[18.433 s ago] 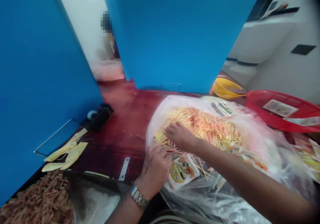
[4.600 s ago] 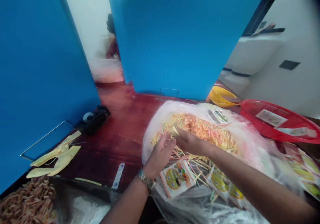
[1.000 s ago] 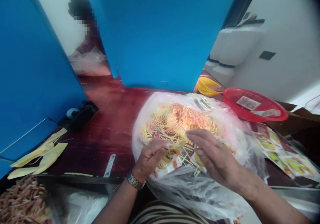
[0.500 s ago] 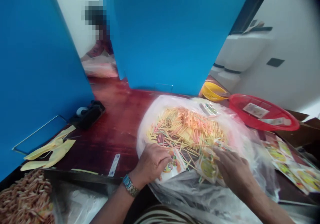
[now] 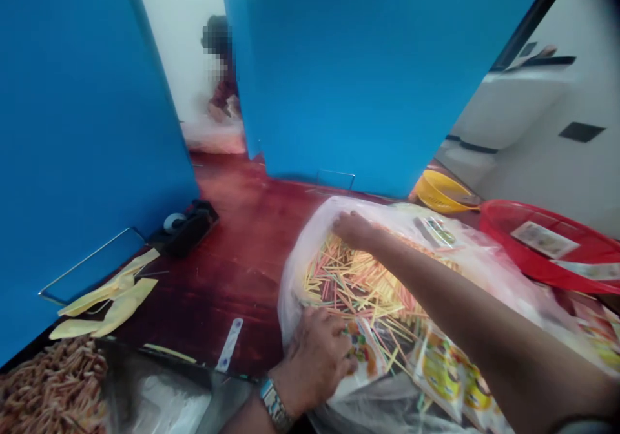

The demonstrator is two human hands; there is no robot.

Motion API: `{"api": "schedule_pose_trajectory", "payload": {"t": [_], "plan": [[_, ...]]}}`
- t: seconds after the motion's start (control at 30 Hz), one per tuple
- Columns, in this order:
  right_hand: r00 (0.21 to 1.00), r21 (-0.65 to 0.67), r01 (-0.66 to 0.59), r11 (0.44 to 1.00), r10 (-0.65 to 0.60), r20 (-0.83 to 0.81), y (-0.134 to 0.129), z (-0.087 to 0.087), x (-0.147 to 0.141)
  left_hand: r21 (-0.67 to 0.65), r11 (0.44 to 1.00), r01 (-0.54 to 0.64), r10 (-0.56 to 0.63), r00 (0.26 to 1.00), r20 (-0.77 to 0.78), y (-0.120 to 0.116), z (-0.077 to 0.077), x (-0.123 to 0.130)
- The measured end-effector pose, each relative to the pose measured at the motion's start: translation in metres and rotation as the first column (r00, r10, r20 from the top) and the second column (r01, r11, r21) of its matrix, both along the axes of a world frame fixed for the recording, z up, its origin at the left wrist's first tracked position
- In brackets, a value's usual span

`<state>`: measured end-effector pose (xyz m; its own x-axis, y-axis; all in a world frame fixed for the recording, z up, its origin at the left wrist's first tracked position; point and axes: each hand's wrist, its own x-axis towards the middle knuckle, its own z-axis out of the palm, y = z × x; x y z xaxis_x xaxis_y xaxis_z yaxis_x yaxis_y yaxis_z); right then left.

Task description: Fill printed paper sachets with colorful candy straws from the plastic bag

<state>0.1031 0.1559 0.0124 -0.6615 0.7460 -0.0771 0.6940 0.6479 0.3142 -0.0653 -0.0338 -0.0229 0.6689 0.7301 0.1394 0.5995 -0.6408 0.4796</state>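
A heap of thin sticks (image 5: pixel 339 279) in yellow, pink and green lies on a spread clear plastic bag (image 5: pixel 300 272). My left hand (image 5: pixel 317 353), with a metal watch at the wrist, is at the near left of the heap. Its curled fingers grip the left edge of a printed packet (image 5: pixel 365 353). Across the heap reaches my right arm, and my right hand (image 5: pixel 354 229) is closed at the far left edge, by the bag's rim. What its fingers hold is hidden. More printed packets (image 5: pixel 440 366) lie under my right forearm.
Blue panels (image 5: pixel 349 79) stand behind the dark red table (image 5: pixel 242 247). A tape dispenser (image 5: pixel 186 227) and yellow strips (image 5: pixel 113 308) lie left. Brown curled pieces (image 5: pixel 53 389) fill the near left corner. Right are a red basket (image 5: pixel 504 227) and yellow basket (image 5: pixel 443 192). Another person (image 5: pixel 225 92) sits beyond.
My right hand has moved from the packets near me to the far left edge of the heap. My left hand stays by its packet. The view has shifted, so things appear farther right.
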Motion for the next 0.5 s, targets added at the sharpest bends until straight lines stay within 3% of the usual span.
{"api": "schedule_pose_trajectory", "payload": {"t": [0.17,0.33,0.43,0.5], "plan": [[0.994,-0.027,-0.095,0.995,0.096,0.060,0.011,-0.013,-0.002,0.000,1.000,0.010,-0.010,0.999,0.048,-0.003,-0.007,-0.001],[0.996,0.048,-0.073,0.996,0.071,0.045,-0.008,0.018,0.018,-0.003,0.996,-0.088,0.087,0.972,0.220,0.004,-0.002,-0.001],[0.984,0.052,0.080,0.995,-0.071,-0.161,-0.042,0.032,0.028,-0.155,0.967,-0.203,0.253,0.838,0.483,0.018,0.006,0.004],[0.884,-0.167,0.165,0.972,-0.221,-0.412,-0.074,0.030,0.027,-0.391,0.901,-0.188,0.408,0.675,0.615,0.027,0.009,0.013]]}}
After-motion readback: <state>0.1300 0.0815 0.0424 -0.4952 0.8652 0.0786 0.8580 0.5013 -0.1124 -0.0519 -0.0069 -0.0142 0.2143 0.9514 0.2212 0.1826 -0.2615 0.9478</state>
